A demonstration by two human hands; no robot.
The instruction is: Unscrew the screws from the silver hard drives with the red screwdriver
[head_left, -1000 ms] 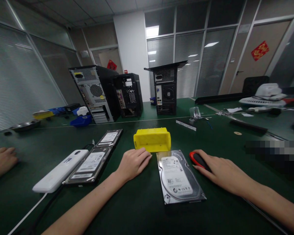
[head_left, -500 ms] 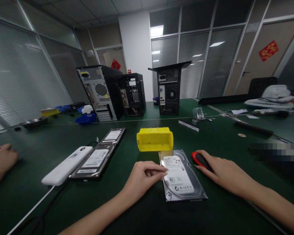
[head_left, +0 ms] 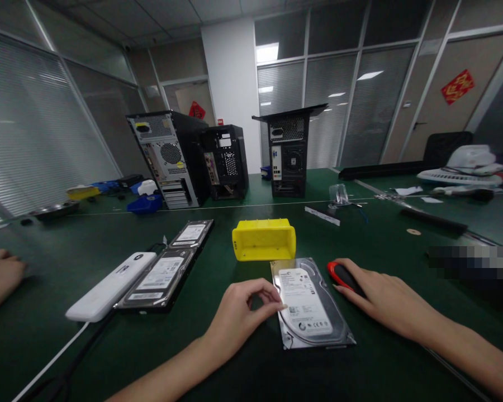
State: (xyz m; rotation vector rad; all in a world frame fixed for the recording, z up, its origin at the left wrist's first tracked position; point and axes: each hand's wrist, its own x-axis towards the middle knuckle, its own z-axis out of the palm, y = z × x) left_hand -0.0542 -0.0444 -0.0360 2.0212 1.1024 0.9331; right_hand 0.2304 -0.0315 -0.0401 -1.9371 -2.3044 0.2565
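Observation:
A silver hard drive (head_left: 305,304) with a white label lies flat on the green table (head_left: 218,357). My left hand (head_left: 245,310) is at its left edge, thumb and index fingertips pinched together over the label's edge; whatever may be between them is too small to make out. To the right of the drive, my right hand (head_left: 373,285) is wrapped round a red and black tool (head_left: 344,277) resting on the table. Just beyond the drive, a yellow bin (head_left: 265,241) lies with its opening facing me.
Two more hard drives (head_left: 155,279) and a white power bank (head_left: 111,285) with cables lie to the left. Another person's hand (head_left: 2,276) rests at the far left. Computer towers (head_left: 288,159) and a blue bin (head_left: 145,204) stand farther back.
My left thumb and index finger have bent into a rounder loop, their tips slightly lower on the drive. The other person's hand has shifted slightly left. My right hand is nearly unchanged.

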